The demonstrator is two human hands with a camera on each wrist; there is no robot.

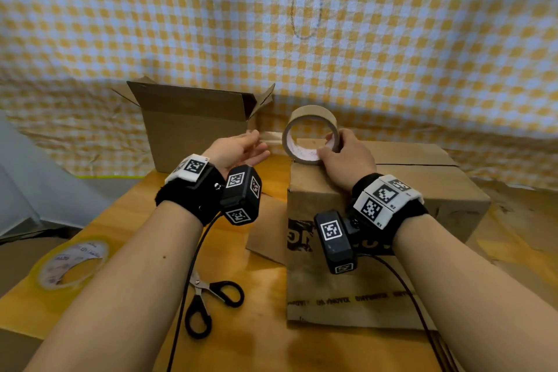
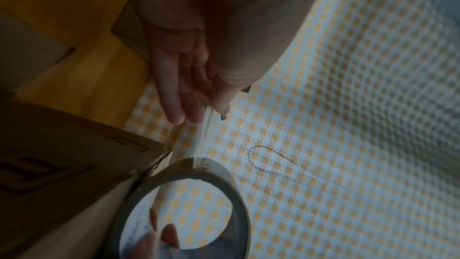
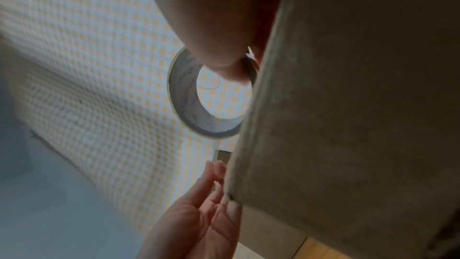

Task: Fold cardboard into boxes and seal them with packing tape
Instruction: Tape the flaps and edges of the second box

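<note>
A brown packing-tape roll [image 1: 311,133] stands on edge on the far left corner of a closed cardboard box [image 1: 407,190]. My right hand [image 1: 335,146] grips the roll, thumb inside the core and fingers over the rim. A short strip of tape [image 1: 271,137] runs left from the roll. My left hand [image 1: 256,142] pinches its free end between thumb and fingers. In the left wrist view the tape strip [image 2: 202,135] stretches from the fingers [image 2: 174,106] down to the roll [image 2: 231,182]. The right wrist view shows the roll [image 3: 184,102] against the box side [image 3: 348,106].
An open cardboard box [image 1: 193,130] stands at the back left, flaps up. A clear tape roll [image 1: 72,263] lies at the left of the wooden table [image 1: 265,281]. Black-handled scissors [image 1: 211,302] lie in front, between my arms. Checked cloth [image 1: 392,39] hangs behind.
</note>
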